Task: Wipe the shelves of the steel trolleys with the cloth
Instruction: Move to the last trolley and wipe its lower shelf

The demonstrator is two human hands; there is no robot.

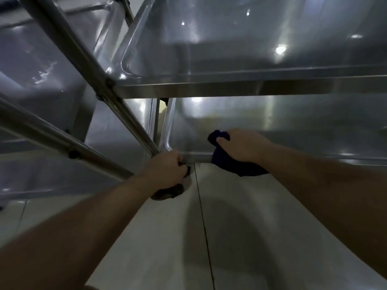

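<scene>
I look down at a steel trolley. Its upper shelf point(230, 88) fills the top of the view, and the lower shelf point(272, 130) lies beneath it. My right hand point(240, 145) grips a dark blue cloth point(234, 166) at the front left edge of the lower shelf; the cloth hangs over the rim. My left hand point(167, 168) grips the trolley's front left corner where the upright post point(117, 101) meets the lower shelf rim point(199, 158).
A second steel trolley point(41, 80) stands close on the left, its tubes point(52, 139) crossing the view. A dark caster wheel point(167, 192) sits under my left hand. Pale tiled floor point(209, 237) spreads below.
</scene>
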